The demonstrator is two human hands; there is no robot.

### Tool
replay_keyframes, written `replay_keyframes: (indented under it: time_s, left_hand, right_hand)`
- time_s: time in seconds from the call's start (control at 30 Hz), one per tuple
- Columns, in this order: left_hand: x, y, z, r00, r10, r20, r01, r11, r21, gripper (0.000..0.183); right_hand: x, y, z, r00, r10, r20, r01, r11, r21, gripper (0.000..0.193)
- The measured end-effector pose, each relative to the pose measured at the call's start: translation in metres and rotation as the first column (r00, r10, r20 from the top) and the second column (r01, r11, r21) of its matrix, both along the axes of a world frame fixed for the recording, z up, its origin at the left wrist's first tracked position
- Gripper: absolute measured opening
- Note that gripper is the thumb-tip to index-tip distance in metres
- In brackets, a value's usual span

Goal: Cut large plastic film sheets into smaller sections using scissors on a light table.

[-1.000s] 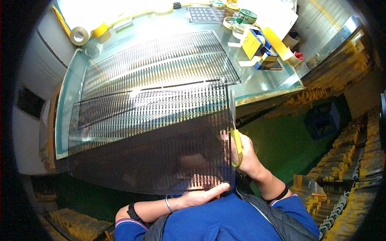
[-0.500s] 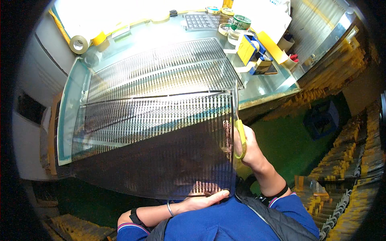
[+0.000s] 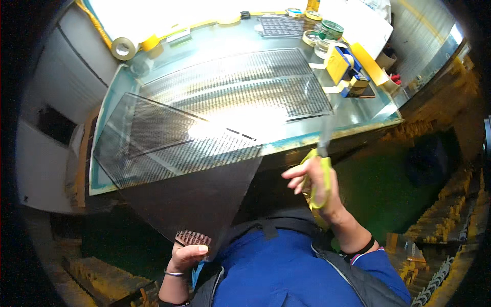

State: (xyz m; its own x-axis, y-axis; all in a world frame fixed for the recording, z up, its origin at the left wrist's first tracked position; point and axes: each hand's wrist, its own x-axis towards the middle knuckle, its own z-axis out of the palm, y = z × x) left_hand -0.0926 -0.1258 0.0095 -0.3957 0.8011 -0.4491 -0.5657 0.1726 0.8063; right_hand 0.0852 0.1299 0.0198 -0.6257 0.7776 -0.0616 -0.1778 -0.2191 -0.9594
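Observation:
My left hand (image 3: 190, 254) grips the near corner of a dark, see-through film sheet (image 3: 199, 189) printed with rows of small marks, thumb on top and fingers seen through it. The sheet slants from this corner up over the front edge of a lit glass-topped table. In my right hand (image 3: 333, 204) is a pair of scissors (image 3: 326, 166) with yellow-green handles, blades pointing away and blurred. The scissors are off to the right of the sheet, touching nothing. A second patterned film (image 3: 245, 77) lies flat on the glass, partly overlapped by the held one.
The glass table (image 3: 105, 148) has a teal border. Tape rolls (image 3: 123, 48) stand at its far left. Toward the far right are a blue and yellow tape dispenser (image 3: 350, 77), a green-labelled tin (image 3: 332, 29) and a small dark patterned sheet (image 3: 281, 25).
My left hand has moved left, swinging the film sheet round so its right edge now slants. My right hand and the scissors have drawn away from the sheet, slightly right.

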Motion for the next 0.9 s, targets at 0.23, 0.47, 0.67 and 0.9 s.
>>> replay_keyframes:
  time_s: [0.23, 0.47, 0.67, 0.9]
  left_hand:
    - [0.019, 0.011, -0.005, 0.871, -0.435, -0.229, 0.424, 0.900, -0.100, 0.022]
    - [0.014, 0.007, -0.033, 0.972, 0.161, -0.169, -0.106, 0.950, 0.295, 0.006]
    - [0.013, 0.027, -0.022, 0.679, 0.717, -0.160, -0.651, 0.688, 0.320, 0.010]
    - [0.035, 0.109, -0.014, 0.984, 0.176, 0.025, -0.176, 0.949, 0.260, 0.022]
  right_hand:
    - [-0.049, 0.003, 0.024, 0.984, 0.003, 0.176, -0.062, 0.942, 0.330, 0.018]
    - [-0.039, 0.001, 0.029, 0.968, -0.213, -0.135, 0.249, 0.890, 0.383, 0.020]
    - [-0.033, -0.017, -0.002, 1.000, 0.014, 0.010, -0.015, 0.998, 0.056, 0.017]
    - [-0.034, -0.031, -0.002, 0.993, 0.116, 0.012, -0.115, 0.992, -0.042, 0.013]
